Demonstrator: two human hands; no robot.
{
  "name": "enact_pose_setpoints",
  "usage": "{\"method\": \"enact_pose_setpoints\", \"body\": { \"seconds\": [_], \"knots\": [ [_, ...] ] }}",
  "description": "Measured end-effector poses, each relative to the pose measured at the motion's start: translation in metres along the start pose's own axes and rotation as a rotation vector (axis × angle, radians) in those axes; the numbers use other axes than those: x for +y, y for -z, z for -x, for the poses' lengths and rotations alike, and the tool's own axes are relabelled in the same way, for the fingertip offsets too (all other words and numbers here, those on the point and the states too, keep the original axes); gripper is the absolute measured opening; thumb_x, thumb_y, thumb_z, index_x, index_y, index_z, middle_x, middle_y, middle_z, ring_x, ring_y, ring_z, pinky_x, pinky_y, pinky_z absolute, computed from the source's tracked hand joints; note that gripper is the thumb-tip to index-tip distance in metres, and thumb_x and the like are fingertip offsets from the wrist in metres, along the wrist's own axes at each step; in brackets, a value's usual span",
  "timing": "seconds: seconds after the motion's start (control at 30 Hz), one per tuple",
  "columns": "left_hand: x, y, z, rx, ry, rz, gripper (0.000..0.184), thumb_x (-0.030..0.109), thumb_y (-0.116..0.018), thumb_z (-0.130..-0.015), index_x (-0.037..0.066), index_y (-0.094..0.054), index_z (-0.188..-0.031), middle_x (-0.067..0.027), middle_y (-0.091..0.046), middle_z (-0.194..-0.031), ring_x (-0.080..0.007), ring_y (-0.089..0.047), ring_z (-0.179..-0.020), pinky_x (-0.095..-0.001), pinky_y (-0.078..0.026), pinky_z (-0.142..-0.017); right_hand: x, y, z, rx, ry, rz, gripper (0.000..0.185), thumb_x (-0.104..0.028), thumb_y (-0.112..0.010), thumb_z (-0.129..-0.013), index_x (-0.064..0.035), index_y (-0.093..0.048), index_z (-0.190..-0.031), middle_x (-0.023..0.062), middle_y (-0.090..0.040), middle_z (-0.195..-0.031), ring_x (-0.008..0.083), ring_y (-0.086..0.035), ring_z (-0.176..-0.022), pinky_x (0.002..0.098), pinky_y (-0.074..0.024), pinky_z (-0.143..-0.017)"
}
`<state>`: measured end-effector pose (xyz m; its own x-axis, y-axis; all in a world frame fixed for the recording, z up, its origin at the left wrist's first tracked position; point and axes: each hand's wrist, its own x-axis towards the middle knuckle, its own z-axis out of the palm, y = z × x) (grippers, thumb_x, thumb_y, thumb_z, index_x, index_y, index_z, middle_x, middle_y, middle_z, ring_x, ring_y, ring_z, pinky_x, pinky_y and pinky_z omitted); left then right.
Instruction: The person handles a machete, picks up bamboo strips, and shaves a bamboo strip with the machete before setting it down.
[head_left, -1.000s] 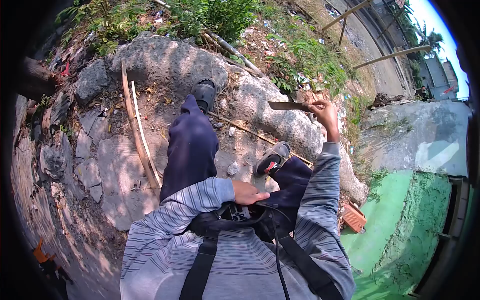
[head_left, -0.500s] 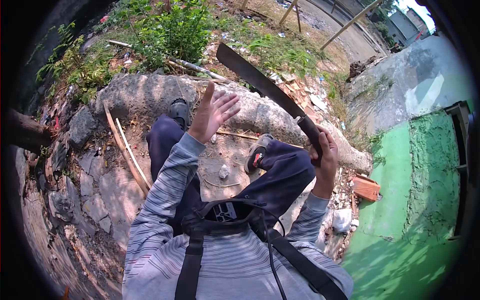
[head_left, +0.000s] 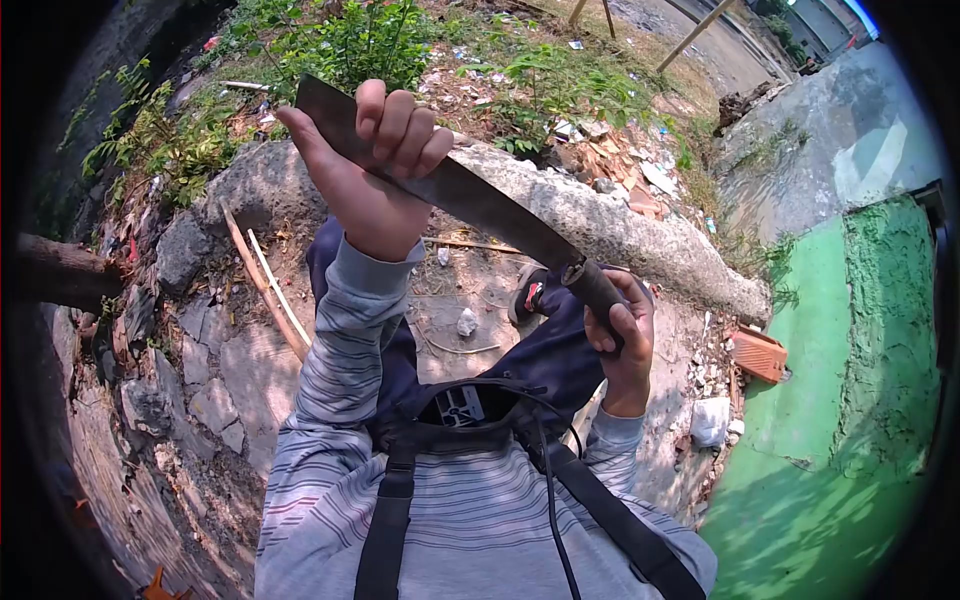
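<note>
A long dark machete [head_left: 490, 211] lies slantwise across the view, its blade toward the upper left and its handle at the lower right. Around the handle, my right hand [head_left: 622, 335] is closed. My left hand [head_left: 375, 180] has its fingers curled over the upper edge of the blade near the tip, palm behind or against the flat, with the thumb stretched out to the left. Both hands are raised in front of my bent knees.
Beyond my feet runs a rough concrete ledge [head_left: 600, 215]. Two thin sticks [head_left: 265, 280] lie on the broken paving at the left. An orange brick [head_left: 758, 354] rests by the green wall [head_left: 800, 420]. Leafy plants [head_left: 370, 45] and rubble stand past the ledge.
The left hand has gone from spread and apart to curled over the blade. The machete has moved closer to my left hand and tilted flatter, still in my right hand.
</note>
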<state>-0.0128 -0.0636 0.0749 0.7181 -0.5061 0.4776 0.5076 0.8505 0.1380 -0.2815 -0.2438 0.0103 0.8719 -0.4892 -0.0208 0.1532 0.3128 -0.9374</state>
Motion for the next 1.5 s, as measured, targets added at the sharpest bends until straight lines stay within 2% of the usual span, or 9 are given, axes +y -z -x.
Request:
{"method": "enact_pose_setpoints", "body": {
  "seconds": [0.2,0.83,1.07,1.1,1.13,1.17,1.23,1.27,1.5],
  "knots": [
    [0.001,-0.017,0.003,0.05,-0.058,-0.07,0.068,0.082,-0.035,-0.094,0.018,-0.033,-0.073,0.006,-0.025,-0.056,-0.0073,-0.02,-0.046,-0.0262,-0.021,-0.047,0.013,-0.003,0.005,0.037,-0.007,-0.101,0.047,-0.02,-0.076,-0.09,0.0029,-0.059,-0.128,0.0142,-0.068,-0.081,0.0041,-0.047,-0.047,0.0196,-0.0369,-0.045],
    [0.009,-0.012,0.002,0.162,0.112,-0.143,0.065,0.075,-0.04,-0.097,0.018,-0.033,-0.068,0.0065,-0.023,-0.051,-0.0067,-0.02,-0.043,-0.0251,-0.022,-0.046,-0.026,-0.013,0.004,-0.164,-0.266,0.022,0.06,-0.014,-0.07,-0.093,0.0046,-0.05,-0.146,0.0016,-0.059,-0.073,0.0039,-0.048,-0.05,0.0215,-0.0411,-0.048],
    [-0.024,-0.027,0.001,-0.107,0.324,0.038,0.059,0.065,-0.045,-0.102,0.016,-0.035,-0.071,0.0045,-0.027,-0.052,-0.0078,-0.027,-0.042,-0.0259,-0.026,-0.044,-0.032,-0.012,0.01,-0.831,-0.618,-0.033,0.043,-0.019,-0.066,-0.1,0.0019,-0.057,-0.136,-0.004,-0.05,-0.066,0.0048,-0.047,-0.053,0.0239,-0.0429,-0.051],
    [-0.032,-0.031,0.0,-0.107,0.346,0.031,0.058,0.065,-0.046,-0.102,0.017,-0.033,-0.071,0.0046,-0.026,-0.053,-0.0075,-0.026,-0.043,-0.0261,-0.026,-0.045,-0.029,-0.005,0.018,-0.783,-0.589,0.026,0.035,-0.021,-0.07,-0.097,0.0017,-0.064,-0.123,-0.0046,-0.051,-0.066,0.0038,-0.046,-0.053,0.0225,-0.0395,-0.05],
    [-0.039,-0.027,-0.01,-0.31,0.405,-0.051,0.064,0.071,-0.045,-0.099,0.009,-0.052,-0.089,-0.0044,-0.055,-0.072,-0.0141,-0.056,-0.064,-0.0302,-0.048,-0.065,-0.036,0.002,0.026,-0.642,-0.554,0.036,0.031,-0.022,-0.072,-0.096,0.0005,-0.066,-0.115,-0.0047,-0.052,-0.066,0.0032,-0.046,-0.054,0.0219,-0.0368,-0.049],
    [-0.051,-0.027,-0.009,-0.307,0.425,-0.032,0.064,0.071,-0.045,-0.099,0.009,-0.052,-0.089,-0.0044,-0.055,-0.072,-0.0141,-0.056,-0.064,-0.0302,-0.048,-0.065,-0.046,0.009,0.035,-0.509,-0.521,0.051,0.027,-0.023,-0.074,-0.094,-0.0007,-0.068,-0.108,-0.0049,-0.053,-0.067,0.0025,-0.045,-0.054,0.0212,-0.0341,-0.048],
    [-0.076,-0.044,-0.004,0.063,0.457,-0.459,0.091,0.08,-0.036,-0.095,-0.002,-0.054,-0.129,-0.0204,-0.065,-0.114,-0.0287,-0.064,-0.109,-0.0406,-0.049,-0.099,-0.051,0.033,0.051,-0.29,-0.371,0.342,0.027,-0.026,-0.08,-0.089,-0.0044,-0.068,-0.1,-0.0055,-0.054,-0.068,0.0018,-0.042,-0.051,0.0214,-0.0291,-0.046],
    [-0.079,0.002,-0.014,0.02,0.532,-0.538,0.105,0.082,-0.032,-0.094,-0.006,-0.033,-0.153,-0.0264,-0.049,-0.146,-0.036,-0.049,-0.136,-0.0486,-0.036,-0.117,-0.054,0.044,0.061,-0.206,-0.333,0.272,0.027,-0.027,-0.08,-0.089,-0.0047,-0.067,-0.097,-0.0059,-0.053,-0.068,0.0019,-0.041,-0.05,0.0207,-0.0294,-0.046],
    [-0.069,0.101,0.03,-0.109,0.913,-1.387,0.058,0.048,-0.054,-0.104,0.004,-0.052,-0.142,-0.0156,-0.059,-0.138,-0.0255,-0.053,-0.133,-0.0402,-0.04,-0.112,0.05,0.193,0.118,0.649,0.009,0.395,0.02,-0.02,-0.072,-0.095,-0.0063,-0.06,-0.087,-0.0051,-0.051,-0.061,0.0034,-0.045,-0.047,0.0222,-0.0333,-0.043]
  ]
}}
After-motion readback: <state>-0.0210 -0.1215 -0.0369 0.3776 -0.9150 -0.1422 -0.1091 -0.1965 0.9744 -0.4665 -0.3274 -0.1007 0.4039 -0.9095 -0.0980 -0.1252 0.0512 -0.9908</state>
